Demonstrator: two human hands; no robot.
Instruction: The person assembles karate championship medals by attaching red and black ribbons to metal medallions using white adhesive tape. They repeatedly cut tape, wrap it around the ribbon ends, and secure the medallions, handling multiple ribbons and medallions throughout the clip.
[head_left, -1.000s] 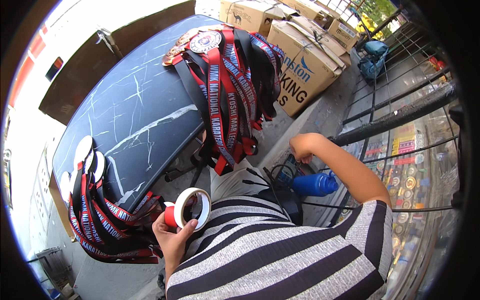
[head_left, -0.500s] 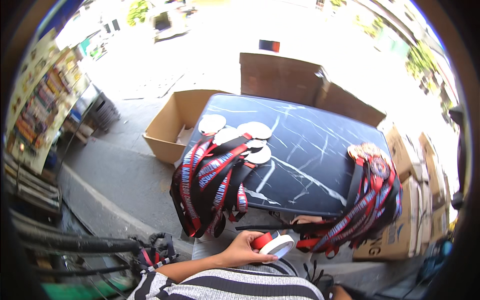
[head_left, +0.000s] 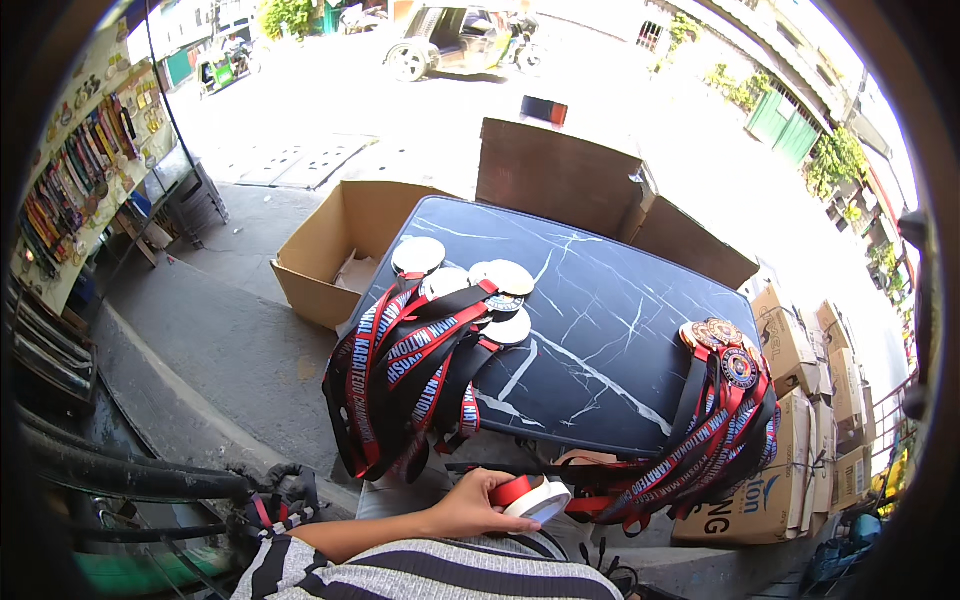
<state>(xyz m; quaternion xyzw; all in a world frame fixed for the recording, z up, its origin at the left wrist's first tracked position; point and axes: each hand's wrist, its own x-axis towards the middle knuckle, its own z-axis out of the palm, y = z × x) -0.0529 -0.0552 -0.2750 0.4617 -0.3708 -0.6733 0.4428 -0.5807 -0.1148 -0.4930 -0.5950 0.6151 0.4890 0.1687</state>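
Note:
My left hand (head_left: 468, 504) is closed on a red and white roll of tape (head_left: 543, 504), low in front of my striped shirt; whether it is one roll or two I cannot tell. Left of the tabletop's middle lie several medals (head_left: 508, 278) with pale faces. Their black and red ribbons (head_left: 405, 375) hang over the near edge. Another bunch of medals (head_left: 738, 366), coppery and face up, rests at the right end, its ribbons (head_left: 700, 450) draping down toward the tape. My right hand is out of sight. A skin-coloured patch shows at the near edge, partly covered by ribbons.
The dark marble-patterned table (head_left: 590, 310) stands before me. An open cardboard box (head_left: 315, 250) is at its left, and larger brown boxes (head_left: 550, 175) stand behind. Tied cartons (head_left: 795, 460) are stacked right. A display shelf (head_left: 85, 170) is far left; a vehicle (head_left: 455, 40) is on the street.
The view has shifted slightly, moving the table and medals a little left in the picture. My left hand keeps its hold on the tape. A three-wheeled vehicle shows farther right on the street.

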